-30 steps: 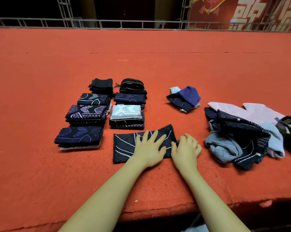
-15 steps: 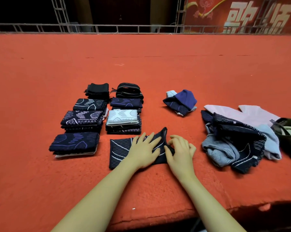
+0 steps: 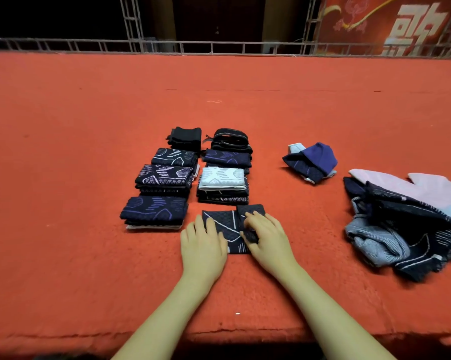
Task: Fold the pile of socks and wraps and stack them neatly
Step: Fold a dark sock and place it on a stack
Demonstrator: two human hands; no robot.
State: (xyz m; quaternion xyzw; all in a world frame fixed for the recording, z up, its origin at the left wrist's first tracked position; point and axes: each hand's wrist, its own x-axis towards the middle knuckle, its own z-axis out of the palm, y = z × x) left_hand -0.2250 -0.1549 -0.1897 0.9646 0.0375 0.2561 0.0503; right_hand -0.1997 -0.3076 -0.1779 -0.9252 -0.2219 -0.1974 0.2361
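Two hands, left hand (image 3: pixel 202 245) and right hand (image 3: pixel 267 239), touch the sock (image 3: pixel 225 226).

Desk (image 3: pixel 89 255): stacks (image 3: pixel 193 178) left in two rows; small bundle (image 3: pixel 311 162) right of them; pile (image 3: pixel 406 229) far right.

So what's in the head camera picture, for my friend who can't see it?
Two bare hands fold a dark patterned sock on an orange carpet: the left hand presses it flat while the right hand pinches its right end over. Neat folded stacks sit behind, and an unfolded pile waits to the right.
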